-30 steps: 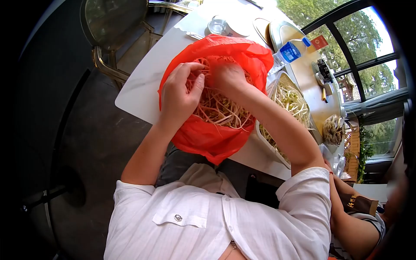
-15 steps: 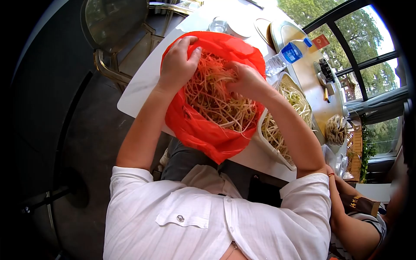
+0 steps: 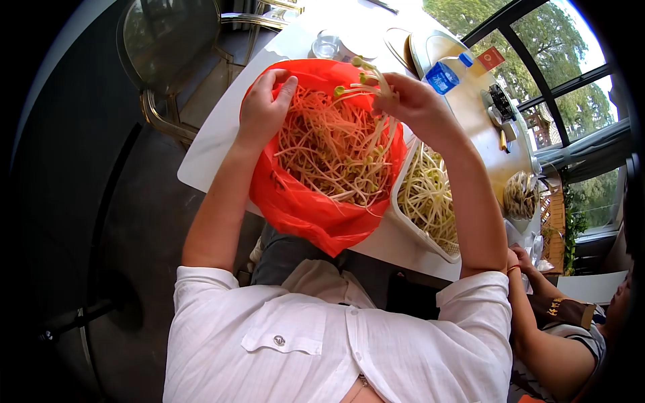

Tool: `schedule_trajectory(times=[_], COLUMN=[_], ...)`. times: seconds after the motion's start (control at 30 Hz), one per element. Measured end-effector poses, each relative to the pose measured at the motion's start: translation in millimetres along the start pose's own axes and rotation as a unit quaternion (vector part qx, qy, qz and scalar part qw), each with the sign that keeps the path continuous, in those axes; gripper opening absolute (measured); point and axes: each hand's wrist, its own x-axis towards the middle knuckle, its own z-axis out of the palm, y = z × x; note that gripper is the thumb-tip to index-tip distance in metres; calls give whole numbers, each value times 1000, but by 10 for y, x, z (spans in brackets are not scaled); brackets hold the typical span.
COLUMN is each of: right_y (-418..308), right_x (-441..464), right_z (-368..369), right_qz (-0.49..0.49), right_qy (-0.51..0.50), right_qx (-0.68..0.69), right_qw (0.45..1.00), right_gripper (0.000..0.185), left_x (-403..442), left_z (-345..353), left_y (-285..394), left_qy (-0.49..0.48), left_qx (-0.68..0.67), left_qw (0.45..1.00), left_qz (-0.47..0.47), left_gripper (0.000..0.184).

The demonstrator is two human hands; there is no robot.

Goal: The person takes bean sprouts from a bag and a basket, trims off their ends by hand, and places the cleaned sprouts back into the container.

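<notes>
Fingers of the right hand (image 3: 418, 111) are pinching some sprouts (image 3: 368, 79) above the red bag (image 3: 302, 218), which lies open with more sprouts inside. Fingers of the left hand (image 3: 264, 114) are close together at its rim, thumb apart; how firmly they hold, I cannot tell. The bag is soft and passes the table (image 3: 208, 151) edge, so a weak hold could let it slip and spill. Loosely pinched, thin sprouts may also fall beside the basket (image 3: 430, 248).

Bean sprouts (image 3: 329, 144) lie in a bag (image 3: 306, 221), left of a basket (image 3: 410, 227).
</notes>
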Motion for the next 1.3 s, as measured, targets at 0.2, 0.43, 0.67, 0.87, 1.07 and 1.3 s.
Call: schedule_trajectory(times=[0.2, 0.43, 0.67, 0.87, 1.07, 1.3], right_y=[-201, -265, -192, -288, -135, 5], right_x=[-29, -99, -163, -185, -100, -186], right_z=[-66, -91, -172, -241, 12, 56], right_qz=[-113, -84, -12, -33, -1, 130], right_qy=[115, 111, 39, 45, 55, 28], right_qx=[123, 134, 249, 362, 438, 332], right_qw=[979, 981, 968, 931, 897, 934], right_gripper=[28, 29, 31, 34, 32, 39], left_x=[-90, -183, -307, -284, -265, -345], left_z=[-28, -32, 84, 158, 481, 227], left_y=[127, 437, 821, 1191, 1179, 1068], left_qy=[-24, -36, -74, -93, -283, -378], left_qx=[-23, -67, -212, -244, -351, -373], left_qw=[999, 997, 975, 965, 890, 806], left_qz=[-1, 14, -9, -34, -72, -261], left_gripper=[36, 25, 18, 20, 29, 31])
